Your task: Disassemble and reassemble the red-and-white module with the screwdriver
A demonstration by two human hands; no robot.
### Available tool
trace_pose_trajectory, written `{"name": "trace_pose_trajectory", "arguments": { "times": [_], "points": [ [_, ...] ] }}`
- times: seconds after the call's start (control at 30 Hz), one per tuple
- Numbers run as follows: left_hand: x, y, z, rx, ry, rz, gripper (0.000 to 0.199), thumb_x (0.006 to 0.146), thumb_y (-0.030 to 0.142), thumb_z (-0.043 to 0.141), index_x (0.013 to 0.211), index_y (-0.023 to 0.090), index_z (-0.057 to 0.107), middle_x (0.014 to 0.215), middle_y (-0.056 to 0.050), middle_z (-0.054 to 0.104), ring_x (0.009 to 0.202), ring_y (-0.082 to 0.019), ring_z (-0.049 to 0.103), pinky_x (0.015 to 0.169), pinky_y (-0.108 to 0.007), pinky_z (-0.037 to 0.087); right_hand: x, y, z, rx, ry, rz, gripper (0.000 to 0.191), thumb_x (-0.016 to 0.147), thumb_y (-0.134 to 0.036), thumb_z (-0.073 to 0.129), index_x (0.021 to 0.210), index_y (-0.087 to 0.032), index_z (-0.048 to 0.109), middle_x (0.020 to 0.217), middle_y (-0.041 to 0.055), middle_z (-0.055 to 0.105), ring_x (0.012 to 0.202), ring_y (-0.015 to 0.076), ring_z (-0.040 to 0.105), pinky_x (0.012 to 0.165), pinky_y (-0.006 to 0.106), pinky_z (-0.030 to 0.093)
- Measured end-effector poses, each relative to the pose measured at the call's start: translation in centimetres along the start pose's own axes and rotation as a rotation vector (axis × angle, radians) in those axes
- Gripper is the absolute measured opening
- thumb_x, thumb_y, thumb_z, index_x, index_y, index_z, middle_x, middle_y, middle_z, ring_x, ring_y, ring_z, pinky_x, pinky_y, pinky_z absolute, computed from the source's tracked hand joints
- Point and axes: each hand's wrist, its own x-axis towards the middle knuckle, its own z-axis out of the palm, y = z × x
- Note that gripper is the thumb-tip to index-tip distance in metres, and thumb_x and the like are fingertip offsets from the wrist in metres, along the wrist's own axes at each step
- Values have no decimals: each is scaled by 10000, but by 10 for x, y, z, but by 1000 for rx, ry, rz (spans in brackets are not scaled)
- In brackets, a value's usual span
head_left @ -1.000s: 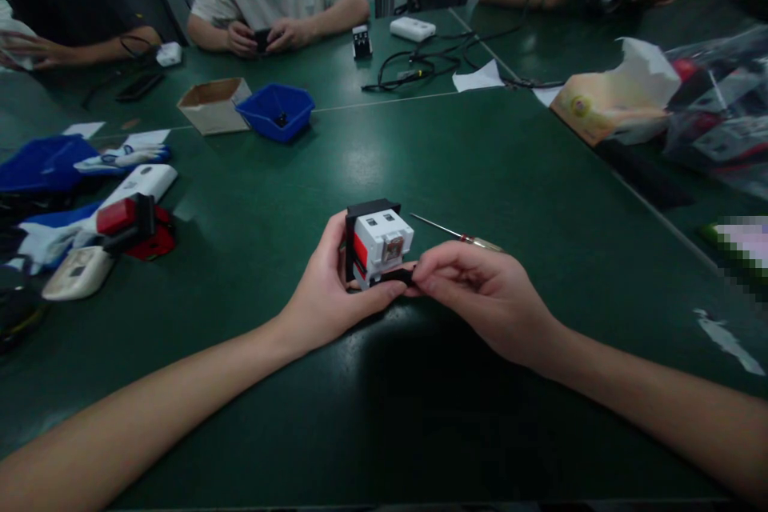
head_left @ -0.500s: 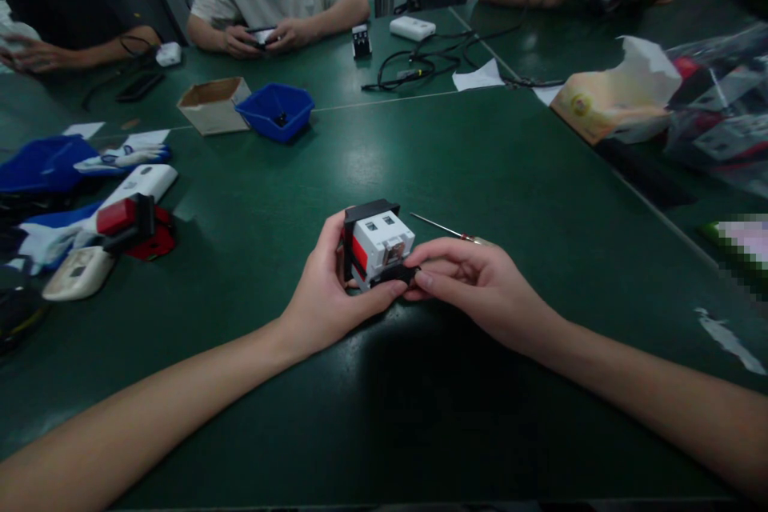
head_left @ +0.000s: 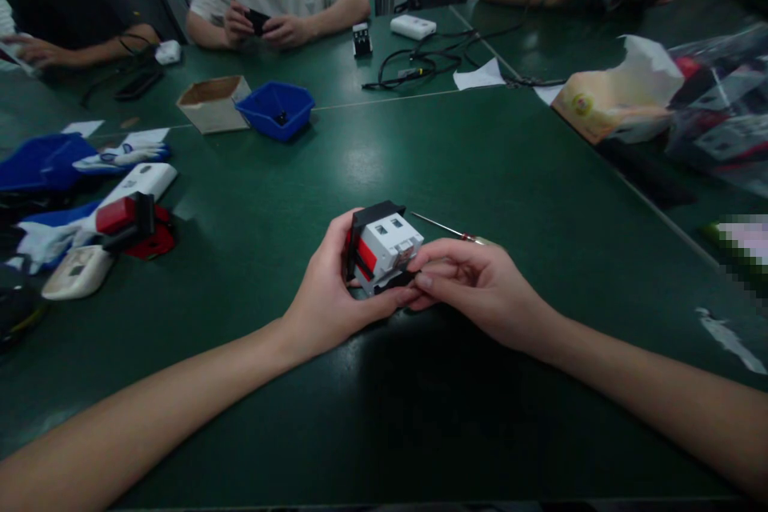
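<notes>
A boxy white electrical device (head_left: 391, 238) with a red band and a black flange at its far end is tilted above the table. My left hand (head_left: 327, 284) is closed around its left side, thumb along the near edge. At the device's lower near side is a small black part (head_left: 397, 280), partly hidden by fingers. My right hand (head_left: 474, 276) pinches the right end of this part, its fingertips against the device; whether the part is attached, I cannot tell. Just beyond my right hand lies a thin screwdriver (head_left: 441, 226), its handle partly covered by that hand.
The green table (head_left: 516, 168) bears a blue bin (head_left: 276, 112), a cardboard box (head_left: 214, 106) and black cables (head_left: 420, 68). At left lie gloves, a white device and a red-and-black unit (head_left: 135, 224). Plastic-bagged parts (head_left: 726, 104) are at right. Co-workers sit opposite, handling things.
My left hand has shifted the device slightly right and turned it a little. The black part now shows less beneath it. Across the table, a co-worker has lifted and turned a dark object.
</notes>
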Motion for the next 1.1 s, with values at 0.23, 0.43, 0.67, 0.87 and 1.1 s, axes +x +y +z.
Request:
{"name": "trace_pose_trajectory", "arguments": {
  "times": [0.23, 0.43, 0.67, 0.87, 1.1],
  "points": [
    [1, -3, -3, 52, 10, 14, 839, 744, 376, 922, 1436, 274, 457, 1337, -103, 646, 1209, -308, 678, 1061, -470, 577, -1, -4, 1, -432, 133, -280, 74, 881, -204, 746, 939, -227, 786, 953, 49, 808, 892, 207, 781, 838, 333, 671],
    [2, -2, -3, 52, 9, 26, 859, 726, 412, 933, 1431, 268, 462, 1335, -105, 644, 1227, -320, 667, 1090, -497, 555, 2, -1, -2, -392, 143, -222, 87, 847, -265, 797, 926, -229, 804, 949, 54, 811, 874, 222, 786, 819, 343, 681],
    [1, -5, -6, 85, -10, 53, 821, 746, 362, 923, 1437, 284, 487, 1338, -100, 647, 1227, -316, 668, 1095, -493, 553, 1, -2, 1, -361, 141, -207, 68, 838, -237, 790, 905, -233, 792, 926, 39, 812, 860, 208, 792, 812, 329, 685],
    [1, -4, -3, 88, 9, 39, 737, 785, 343, 885, 1411, 267, 504, 1323, -101, 655, 1201, -302, 682, 1065, -472, 576, 1, 0, 1, -258, 169, -155, 185, 819, -302, 832, 949, -214, 733, 908, 46, 802, 846, 201, 793, 803, 324, 688],
    [0, -2, -1, 68, -4, 46, 696, 798, 306, 870, 1392, 269, 508, 1339, -97, 653, 1187, -288, 694, 1043, -450, 595, 2, -1, -1, -368, 186, -148, 207, 820, -376, 843, 910, -210, 757, 866, 58, 806, 798, 216, 795, 767, 336, 698]
  ]
}}
